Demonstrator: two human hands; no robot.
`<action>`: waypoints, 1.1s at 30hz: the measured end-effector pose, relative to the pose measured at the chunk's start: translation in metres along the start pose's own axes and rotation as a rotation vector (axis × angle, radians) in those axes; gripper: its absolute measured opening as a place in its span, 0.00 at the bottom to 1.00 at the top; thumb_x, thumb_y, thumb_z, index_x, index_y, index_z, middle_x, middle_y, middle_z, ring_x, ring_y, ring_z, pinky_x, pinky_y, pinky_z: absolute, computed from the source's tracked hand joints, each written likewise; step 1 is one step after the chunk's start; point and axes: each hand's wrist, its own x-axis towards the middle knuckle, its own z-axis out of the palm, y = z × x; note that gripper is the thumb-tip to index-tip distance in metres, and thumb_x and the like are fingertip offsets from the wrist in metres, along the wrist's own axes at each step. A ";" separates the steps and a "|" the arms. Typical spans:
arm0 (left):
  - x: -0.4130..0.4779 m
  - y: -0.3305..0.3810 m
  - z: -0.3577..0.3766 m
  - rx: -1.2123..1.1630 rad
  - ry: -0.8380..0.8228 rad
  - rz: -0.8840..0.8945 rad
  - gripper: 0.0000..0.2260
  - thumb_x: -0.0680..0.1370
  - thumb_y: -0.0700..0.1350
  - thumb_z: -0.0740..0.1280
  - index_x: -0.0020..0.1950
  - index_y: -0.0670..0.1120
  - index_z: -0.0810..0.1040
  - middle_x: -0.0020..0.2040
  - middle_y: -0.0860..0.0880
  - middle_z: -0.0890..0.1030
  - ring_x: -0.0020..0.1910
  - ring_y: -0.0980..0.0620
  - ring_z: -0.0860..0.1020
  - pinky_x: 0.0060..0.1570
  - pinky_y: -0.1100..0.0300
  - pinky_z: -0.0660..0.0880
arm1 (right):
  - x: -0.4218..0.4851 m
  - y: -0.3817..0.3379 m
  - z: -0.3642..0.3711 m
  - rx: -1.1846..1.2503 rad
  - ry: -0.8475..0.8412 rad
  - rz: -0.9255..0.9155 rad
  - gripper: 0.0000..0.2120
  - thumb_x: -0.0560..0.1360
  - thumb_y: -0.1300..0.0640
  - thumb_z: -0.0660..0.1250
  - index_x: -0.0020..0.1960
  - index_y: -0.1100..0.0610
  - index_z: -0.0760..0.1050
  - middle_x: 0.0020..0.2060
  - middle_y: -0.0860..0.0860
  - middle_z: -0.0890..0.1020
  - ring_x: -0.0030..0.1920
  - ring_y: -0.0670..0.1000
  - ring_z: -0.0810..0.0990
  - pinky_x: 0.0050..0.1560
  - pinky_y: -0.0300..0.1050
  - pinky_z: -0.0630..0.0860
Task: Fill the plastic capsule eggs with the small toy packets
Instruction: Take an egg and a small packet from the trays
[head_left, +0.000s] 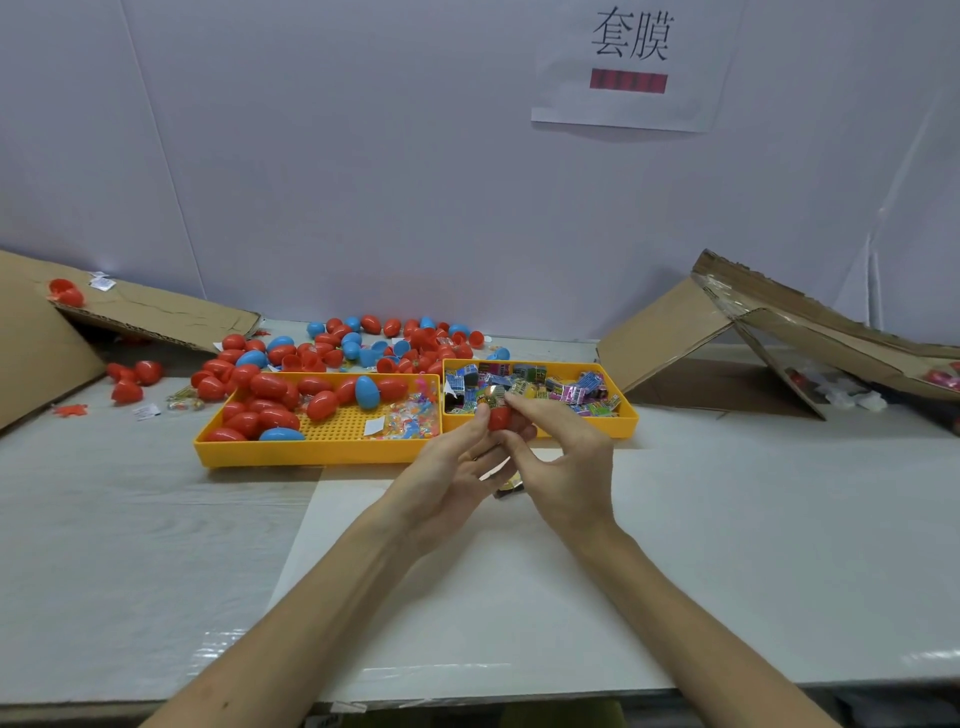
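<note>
Two yellow trays (311, 454) (629, 415), two hands (447, 473) (566, 467)

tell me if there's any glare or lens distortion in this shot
Head view: wide-angle distortion slants seams of the white wall; glare patches sit on the glossy white table near its front edge; the red plastic capsule egg in the left hand looks sharp.

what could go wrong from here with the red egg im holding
Slip: the red egg is only pinched between fingertips of the left hand and right hand above the packet tray, so it could drop among the packets.
Snag: a shiny packet seems to stick out of the egg's top, so closing it may trap the packet's edge.
Stray: a dark packet sits below the hands, held or lying I cannot tell, and might get left out.
</note>
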 end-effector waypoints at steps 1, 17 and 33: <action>0.000 0.000 0.000 0.015 -0.007 0.004 0.19 0.80 0.52 0.66 0.66 0.42 0.79 0.65 0.42 0.82 0.66 0.49 0.79 0.66 0.52 0.74 | 0.000 -0.001 0.001 -0.017 -0.015 -0.033 0.21 0.71 0.69 0.74 0.64 0.61 0.80 0.56 0.51 0.83 0.58 0.45 0.80 0.59 0.35 0.76; 0.001 -0.001 -0.003 -0.050 -0.044 -0.005 0.13 0.80 0.50 0.67 0.59 0.47 0.86 0.65 0.43 0.82 0.65 0.49 0.80 0.64 0.54 0.76 | -0.001 -0.001 0.002 -0.026 -0.020 -0.091 0.20 0.73 0.70 0.73 0.64 0.61 0.81 0.57 0.53 0.83 0.59 0.46 0.80 0.59 0.37 0.76; 0.001 -0.003 0.002 0.017 -0.032 0.007 0.20 0.84 0.54 0.59 0.68 0.43 0.76 0.62 0.43 0.83 0.64 0.49 0.80 0.63 0.48 0.77 | -0.001 -0.001 0.003 -0.018 -0.010 -0.023 0.16 0.72 0.67 0.75 0.60 0.63 0.82 0.52 0.55 0.83 0.54 0.51 0.82 0.56 0.36 0.77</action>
